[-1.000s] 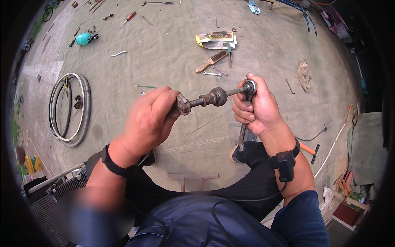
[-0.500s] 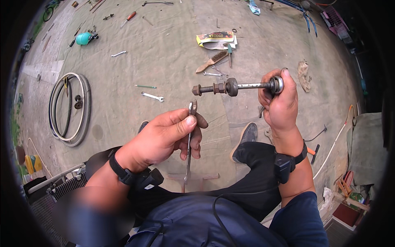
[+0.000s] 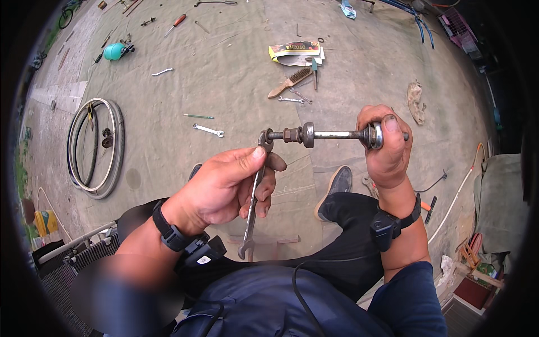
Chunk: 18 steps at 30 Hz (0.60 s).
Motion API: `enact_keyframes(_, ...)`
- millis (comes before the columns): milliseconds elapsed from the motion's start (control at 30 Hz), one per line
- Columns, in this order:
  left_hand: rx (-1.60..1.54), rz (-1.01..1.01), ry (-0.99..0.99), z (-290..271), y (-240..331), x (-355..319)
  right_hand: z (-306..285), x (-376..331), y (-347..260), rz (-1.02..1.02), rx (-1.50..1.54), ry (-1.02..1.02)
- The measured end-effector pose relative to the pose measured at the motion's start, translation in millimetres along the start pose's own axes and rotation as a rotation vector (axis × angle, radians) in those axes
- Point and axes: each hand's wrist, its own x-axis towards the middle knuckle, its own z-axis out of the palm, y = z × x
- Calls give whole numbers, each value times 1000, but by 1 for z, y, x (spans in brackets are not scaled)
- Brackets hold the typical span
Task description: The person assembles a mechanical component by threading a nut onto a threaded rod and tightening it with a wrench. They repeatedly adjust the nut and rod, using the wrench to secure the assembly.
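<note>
My left hand (image 3: 227,182) is closed round a double-ended wrench (image 3: 254,205), thumb near the upper end. That upper jaw sits around the left end of a threaded axle (image 3: 335,135), where a nut showed before. My right hand (image 3: 388,157) grips the axle's right end, fingers curled round it beside a shiny bearing cup (image 3: 376,136). The axle lies level between my hands. Along it sit rusty nuts (image 3: 291,135) and a round cone-like collar (image 3: 307,135). What my right palm covers is hidden.
On the ground cloth ahead lie a small wrench (image 3: 208,131), a green pencil (image 3: 199,117), a wire brush (image 3: 290,83) and a torn packet (image 3: 296,53). Bicycle rims and tyres (image 3: 76,146) lie at left. A screwdriver (image 3: 175,26) and a teal can (image 3: 113,51) are farther off. A hose (image 3: 460,191) runs at right.
The axle has come down and slightly right in my right hand. The wrench's upper jaw, apart from the axle before, is now around its left end, and its lower end has swung left.
</note>
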Motion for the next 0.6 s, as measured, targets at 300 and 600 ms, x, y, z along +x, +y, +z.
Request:
enact_keyframes(300, 539, 348, 160, 13, -1, -3, 24, 7, 6, 514, 740, 13)
enact_keyframes(600, 1813, 801, 470, -20, 36, -5, 33, 13, 10, 652, 738, 7)
